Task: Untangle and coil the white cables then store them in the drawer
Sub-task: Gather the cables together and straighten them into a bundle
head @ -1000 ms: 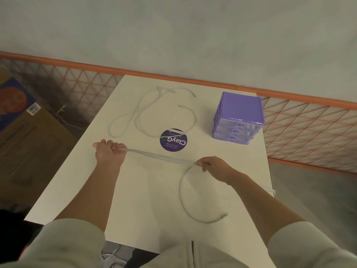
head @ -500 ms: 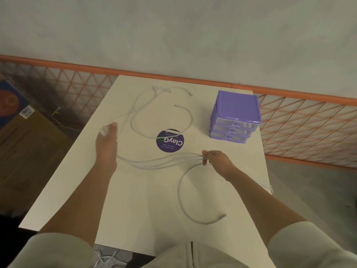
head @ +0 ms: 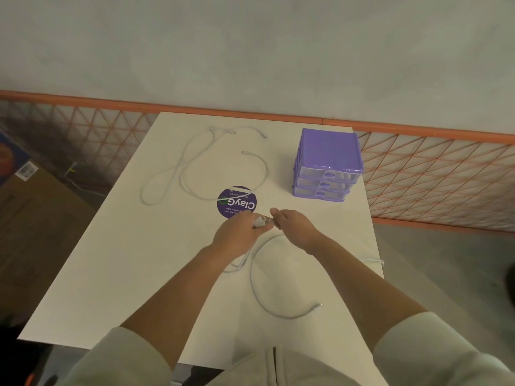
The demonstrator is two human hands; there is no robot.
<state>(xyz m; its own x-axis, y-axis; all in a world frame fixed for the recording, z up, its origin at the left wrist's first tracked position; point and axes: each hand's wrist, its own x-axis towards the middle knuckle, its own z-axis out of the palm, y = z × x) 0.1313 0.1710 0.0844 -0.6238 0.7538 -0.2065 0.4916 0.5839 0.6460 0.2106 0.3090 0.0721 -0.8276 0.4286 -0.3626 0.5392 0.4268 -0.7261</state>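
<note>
Overhead, white table (head: pixel 117 274) against grey wall (head: pixel 250 45), orange lattice railing (head: pixel 434 174) behind.

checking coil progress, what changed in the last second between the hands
The left hand came in to meet the right hand, folding the stretched cable into a doubled bundle; both keep their grip. The far cables and purple drawers stayed put.

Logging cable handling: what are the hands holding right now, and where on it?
Both the left hand and right hand pinch the white cable at its folded strands between them; its tail lies on the table.
</note>
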